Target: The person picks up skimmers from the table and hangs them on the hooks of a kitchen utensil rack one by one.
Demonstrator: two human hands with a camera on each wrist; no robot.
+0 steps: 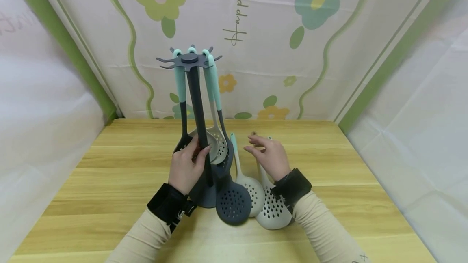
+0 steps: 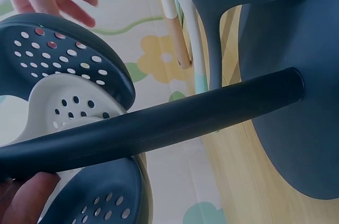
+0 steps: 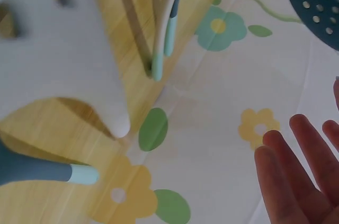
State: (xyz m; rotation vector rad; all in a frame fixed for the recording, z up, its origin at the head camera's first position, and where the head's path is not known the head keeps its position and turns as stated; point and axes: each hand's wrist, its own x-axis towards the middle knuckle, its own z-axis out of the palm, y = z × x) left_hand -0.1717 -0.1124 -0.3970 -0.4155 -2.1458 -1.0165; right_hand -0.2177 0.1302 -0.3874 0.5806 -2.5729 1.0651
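My left hand [image 1: 184,169] grips the dark post [image 1: 196,100] of a utensil stand between thumb and fingers. From the hooked top [image 1: 189,59] hang several mint-handled utensils, among them a pale skimmer [image 1: 220,145] and a dark slotted one [image 2: 69,49]. The stand's round base [image 1: 206,200] rests on the table. My right hand [image 1: 272,159] hovers right of the stand with loosely bent fingers, holding nothing. Below and beside it lie a dark skimmer [image 1: 234,204], a pale skimmer [image 1: 258,194] and a pale slotted turner [image 1: 273,216].
The wooden table [image 1: 109,190] ends at a flower-printed cloth wall [image 1: 270,72]. White cloth sides [image 1: 44,104] with green edges stand left and right. Handles of the lying utensils point toward the back wall.
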